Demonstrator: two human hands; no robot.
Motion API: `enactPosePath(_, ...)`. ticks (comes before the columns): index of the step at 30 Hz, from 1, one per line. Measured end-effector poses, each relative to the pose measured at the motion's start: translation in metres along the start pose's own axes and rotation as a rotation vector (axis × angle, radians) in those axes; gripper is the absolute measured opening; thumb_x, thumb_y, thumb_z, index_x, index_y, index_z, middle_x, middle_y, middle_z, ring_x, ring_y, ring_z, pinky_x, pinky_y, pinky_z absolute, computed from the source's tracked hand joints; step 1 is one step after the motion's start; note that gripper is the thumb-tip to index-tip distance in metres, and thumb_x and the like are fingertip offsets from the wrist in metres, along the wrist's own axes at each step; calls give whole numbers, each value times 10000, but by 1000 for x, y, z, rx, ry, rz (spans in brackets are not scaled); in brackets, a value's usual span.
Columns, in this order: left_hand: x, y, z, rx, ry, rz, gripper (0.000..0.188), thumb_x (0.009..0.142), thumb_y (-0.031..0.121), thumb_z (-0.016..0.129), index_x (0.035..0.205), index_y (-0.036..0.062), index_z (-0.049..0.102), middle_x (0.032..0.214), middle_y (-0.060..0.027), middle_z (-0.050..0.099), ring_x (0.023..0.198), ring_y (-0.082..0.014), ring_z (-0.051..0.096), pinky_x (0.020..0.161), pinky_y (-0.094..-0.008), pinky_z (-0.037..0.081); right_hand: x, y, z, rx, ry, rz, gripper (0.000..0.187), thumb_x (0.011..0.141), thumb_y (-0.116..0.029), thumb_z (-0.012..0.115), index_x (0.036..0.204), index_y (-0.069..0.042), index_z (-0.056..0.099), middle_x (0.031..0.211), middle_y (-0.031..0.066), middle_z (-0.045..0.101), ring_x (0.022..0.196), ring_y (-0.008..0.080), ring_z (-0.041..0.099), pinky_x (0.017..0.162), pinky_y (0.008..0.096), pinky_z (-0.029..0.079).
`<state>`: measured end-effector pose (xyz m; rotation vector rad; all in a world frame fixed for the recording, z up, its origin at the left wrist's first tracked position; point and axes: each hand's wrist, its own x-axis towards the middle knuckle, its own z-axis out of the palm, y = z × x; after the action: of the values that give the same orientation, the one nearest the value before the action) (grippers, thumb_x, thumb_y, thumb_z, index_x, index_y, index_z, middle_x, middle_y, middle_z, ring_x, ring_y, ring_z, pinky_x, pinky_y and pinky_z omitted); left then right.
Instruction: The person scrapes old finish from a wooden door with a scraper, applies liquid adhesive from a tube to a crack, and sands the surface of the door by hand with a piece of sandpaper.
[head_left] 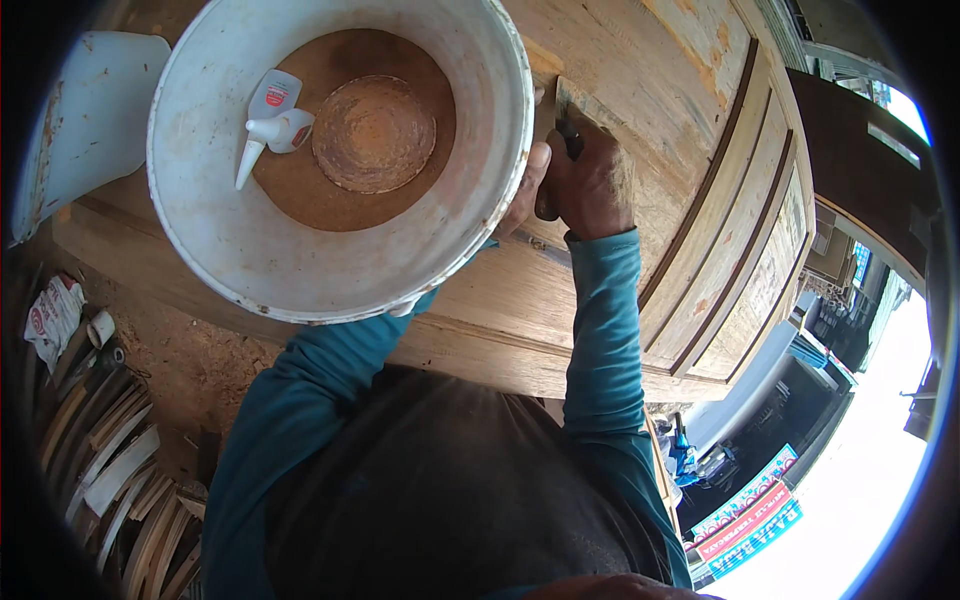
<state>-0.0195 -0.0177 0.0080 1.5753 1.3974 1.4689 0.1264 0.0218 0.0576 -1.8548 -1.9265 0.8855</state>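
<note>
My right hand (597,180) is closed round the dark handle of a flat-bladed tool that looks like a putty knife (562,97), over a panelled wooden door (660,130). Close beside it is my left hand (522,205), partly hidden by a bucket's rim; a thumb and a fingertip show, but not what they hold. The large white bucket (330,265) covers much of the door's left part and hides most of my left forearm. Inside it are brown powder (290,195), a rust-brown round patch (375,135) and small white glue bottles (274,93), one with a pointed nozzle.
Another whitish plastic container (105,115) stands at the far left. Curved wood strips (125,480) are piled at lower left, near a crumpled white bag (55,320) on brown ground. Past the door's right end are a blue machine (685,450) and a coloured banner (745,520).
</note>
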Motion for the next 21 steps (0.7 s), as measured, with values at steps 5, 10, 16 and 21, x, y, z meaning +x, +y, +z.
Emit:
enactPosePath(5,5,-1,1,-78,26,14,726,1102,574,334,1414,-44,551,1267,-230,626,1043,-321,628,929,-420,508,4,0,12,-92,69,-109,322,903,-226,685,1099,29,687,884,290,686,853,460,698,767,513,554)
enactPosePath(10,-3,1,-2,-11,-38,-98,750,1097,593,324,1413,-47,552,1244,-215,626,1017,-289,622,913,-405,503,0,-8,-1,-29,23,-64,289,909,-209,673,1077,25,683,905,305,682,864,460,696,767,526,545)
enactPosePath(16,2,1,1,-30,-13,-49,756,1100,591,311,1406,-53,561,1190,-211,621,998,-282,621,903,-407,508,5,-12,-12,-30,2,-65,220,898,-179,649,981,22,683,849,287,694,794,431,707,733,484,564)
enactPosePath(21,2,-6,6,15,35,-8,764,1092,599,330,1404,-58,562,1145,-195,610,963,-263,608,869,-397,504,10,-14,-24,-84,-94,-51,204,891,-170,639,985,2,693,782,291,679,740,449,701,710,507,566)
